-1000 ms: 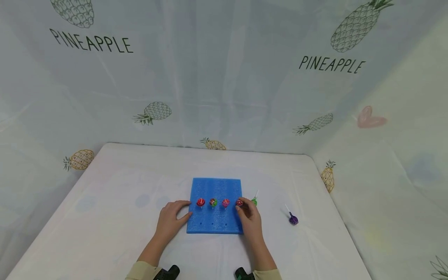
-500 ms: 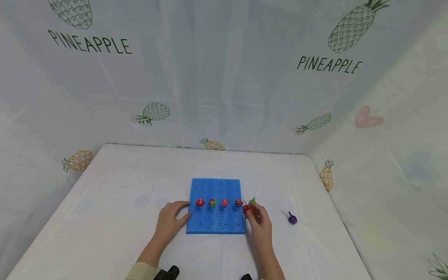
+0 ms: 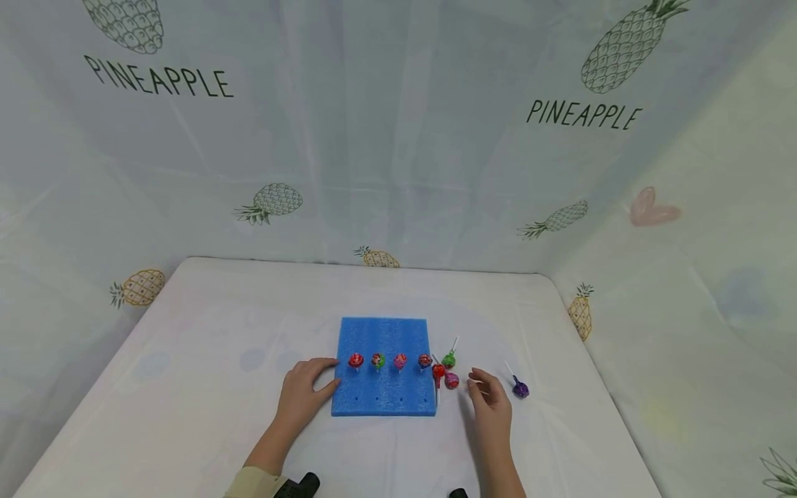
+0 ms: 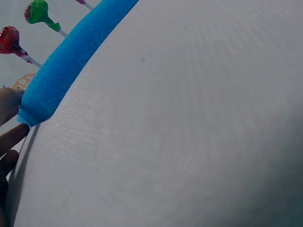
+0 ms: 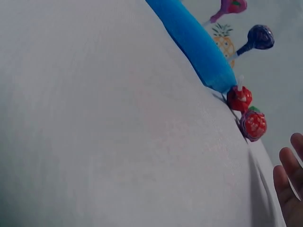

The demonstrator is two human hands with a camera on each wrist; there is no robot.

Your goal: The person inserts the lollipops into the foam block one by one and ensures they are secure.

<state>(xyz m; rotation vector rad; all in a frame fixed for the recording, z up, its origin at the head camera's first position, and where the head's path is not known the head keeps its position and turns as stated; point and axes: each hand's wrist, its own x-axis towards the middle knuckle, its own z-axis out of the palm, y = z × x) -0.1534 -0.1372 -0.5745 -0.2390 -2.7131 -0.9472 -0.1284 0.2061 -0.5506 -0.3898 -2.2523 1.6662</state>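
Note:
A blue foam board lies on the table with a row of several wrapped lollipops standing in it, among them a red one and a red-and-green one. My left hand touches the board's left edge with thumb and fingertips. My right hand, fingers slightly bent and holding nothing, is to the right of the board. Between it and the board's right edge lie a red lollipop, a pink one and a green one. The purple lollipop lies just right of this hand.
Small holes show in the board's front part. White cloth covers the table. Behind it hangs a pineapple-print curtain, with more cloth along both sides.
My right hand has left the board's rightmost standing lollipop and moved right, past the loose ones, uncovering the red and pink lollipops. The left hand stays at the board's edge.

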